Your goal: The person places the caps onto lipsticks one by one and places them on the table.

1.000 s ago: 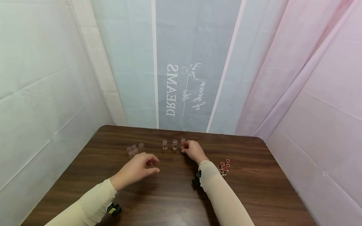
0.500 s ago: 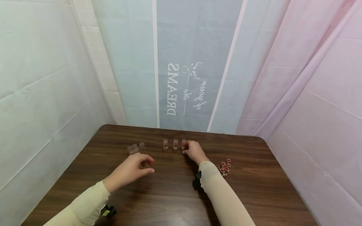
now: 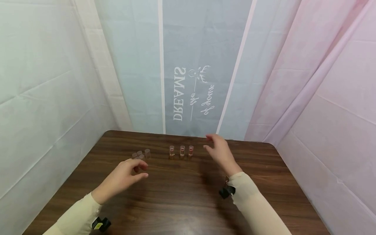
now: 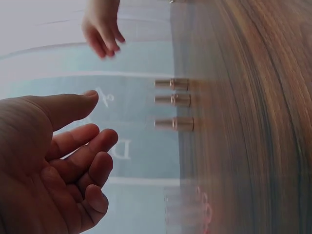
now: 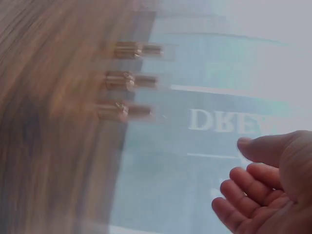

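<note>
Three lipsticks with clear caps and gold bases stand upright in a row near the table's far edge: the left one (image 3: 171, 151), the middle one (image 3: 182, 151) and the right one (image 3: 191, 151). My right hand (image 3: 219, 151) hovers just right of the row, fingers loosely bent and holding nothing. On the left, my left hand (image 3: 118, 179) is in the air with nothing in it, thumb apart from loosely curled fingers. Just beyond it several clear caps (image 3: 147, 153) stand in a cluster, partly hidden by the hand. In the right wrist view the gold bases (image 5: 122, 80) look blurred.
The dark wood table (image 3: 164, 202) has a rounded far edge. Behind it hangs a blue-grey curtain (image 3: 202, 39) with white lettering. White cloth walls (image 3: 44, 98) close in both sides. The right arm covers the spot where the group of red-topped bases showed.
My right hand has let go of the rightmost lipstick and moved up and right, leaving it standing in the row. The left hand has drifted left and slightly toward me.
</note>
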`<action>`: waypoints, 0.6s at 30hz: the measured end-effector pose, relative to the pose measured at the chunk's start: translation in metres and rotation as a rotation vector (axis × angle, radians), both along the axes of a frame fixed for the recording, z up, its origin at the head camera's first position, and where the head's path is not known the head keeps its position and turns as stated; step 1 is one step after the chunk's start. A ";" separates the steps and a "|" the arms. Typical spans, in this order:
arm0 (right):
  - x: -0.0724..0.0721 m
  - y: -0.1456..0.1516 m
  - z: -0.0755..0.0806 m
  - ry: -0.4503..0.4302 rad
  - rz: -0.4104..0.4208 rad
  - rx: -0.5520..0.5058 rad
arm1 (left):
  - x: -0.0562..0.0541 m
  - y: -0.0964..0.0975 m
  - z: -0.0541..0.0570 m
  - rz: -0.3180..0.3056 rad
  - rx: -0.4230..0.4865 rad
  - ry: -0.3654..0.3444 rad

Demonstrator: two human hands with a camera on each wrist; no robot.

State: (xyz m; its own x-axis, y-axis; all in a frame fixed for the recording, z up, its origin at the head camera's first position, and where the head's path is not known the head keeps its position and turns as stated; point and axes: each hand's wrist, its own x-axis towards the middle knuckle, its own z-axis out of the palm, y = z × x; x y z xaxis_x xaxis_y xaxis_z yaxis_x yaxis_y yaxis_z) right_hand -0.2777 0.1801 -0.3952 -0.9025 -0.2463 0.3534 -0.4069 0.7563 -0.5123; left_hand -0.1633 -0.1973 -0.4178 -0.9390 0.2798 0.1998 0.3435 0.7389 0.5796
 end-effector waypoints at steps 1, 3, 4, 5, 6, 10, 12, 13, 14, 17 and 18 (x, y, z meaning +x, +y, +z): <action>0.008 0.006 0.003 0.033 0.001 -0.003 | 0.001 -0.003 0.000 0.011 -0.001 -0.001; 0.023 0.018 0.007 0.093 -0.004 -0.013 | 0.004 -0.009 0.001 0.033 0.000 0.002; 0.031 0.024 0.007 0.120 -0.009 -0.017 | 0.005 -0.012 0.001 0.046 0.005 -0.002; 0.037 0.030 0.007 0.147 -0.014 -0.024 | 0.006 -0.014 0.001 0.057 0.012 -0.007; 0.044 0.036 0.006 0.169 -0.016 -0.032 | 0.007 -0.017 0.001 0.069 0.016 -0.007; 0.062 0.053 0.000 0.240 -0.012 -0.068 | 0.008 -0.026 0.002 0.112 0.039 -0.008; 0.067 0.058 -0.002 0.275 -0.006 -0.078 | 0.007 -0.030 0.002 0.131 0.044 0.001; 0.068 0.060 -0.003 0.293 -0.002 -0.083 | 0.006 -0.032 0.001 0.140 0.046 0.003; 0.069 0.062 -0.004 0.309 0.003 -0.091 | 0.006 -0.033 0.000 0.150 0.046 0.008; 0.067 0.066 -0.009 0.350 0.017 -0.113 | 0.003 -0.035 -0.004 0.184 0.051 0.021; 0.066 0.067 -0.010 0.359 0.022 -0.121 | 0.002 -0.036 -0.006 0.195 0.052 0.023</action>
State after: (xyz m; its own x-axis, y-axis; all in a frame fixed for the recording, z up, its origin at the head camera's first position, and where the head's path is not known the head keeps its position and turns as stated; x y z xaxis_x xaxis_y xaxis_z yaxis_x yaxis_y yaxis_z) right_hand -0.2122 0.2474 -0.4055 -0.7108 -0.2016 0.6739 -0.5924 0.6880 -0.4192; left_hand -0.1612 -0.2329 -0.4239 -0.9694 0.0816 0.2315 0.2103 0.7621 0.6124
